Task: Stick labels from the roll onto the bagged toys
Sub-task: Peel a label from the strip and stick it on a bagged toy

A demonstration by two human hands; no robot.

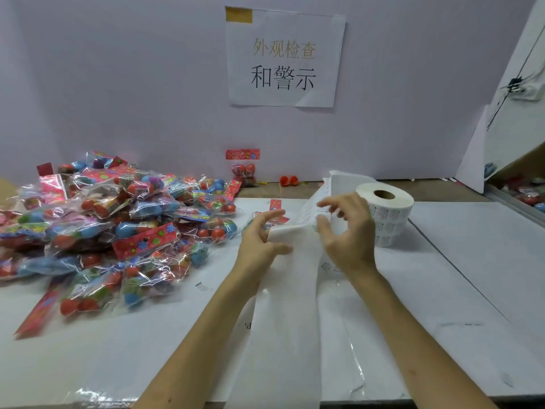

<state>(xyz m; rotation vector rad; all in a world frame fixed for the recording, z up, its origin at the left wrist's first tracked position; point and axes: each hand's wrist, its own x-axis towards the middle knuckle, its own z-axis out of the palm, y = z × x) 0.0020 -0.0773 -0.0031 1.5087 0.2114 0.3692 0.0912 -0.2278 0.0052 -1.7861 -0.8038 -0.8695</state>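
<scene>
A white label roll (386, 214) stands on end right of centre, printed labels showing on its side. Its backing strip (286, 305) runs off the roll, arches up and trails toward me over the table's front edge. My left hand (262, 240) pinches the strip's left edge between thumb and fingers. A bagged toy (278, 218) with a red header lies partly hidden behind that hand. My right hand (346, 231) hovers over the raised strip beside the roll, thumb and curled fingers apart, nothing clearly held. A big pile of bagged toys (103, 231) fills the left.
White sheets cover the table (442, 276). One bagged toy (243, 169) leans on the back wall under a paper sign (284, 57), with red egg halves (289, 180) beside it. A loose label (202, 286) lies near the pile. A mirror panel (513, 137) stands at right.
</scene>
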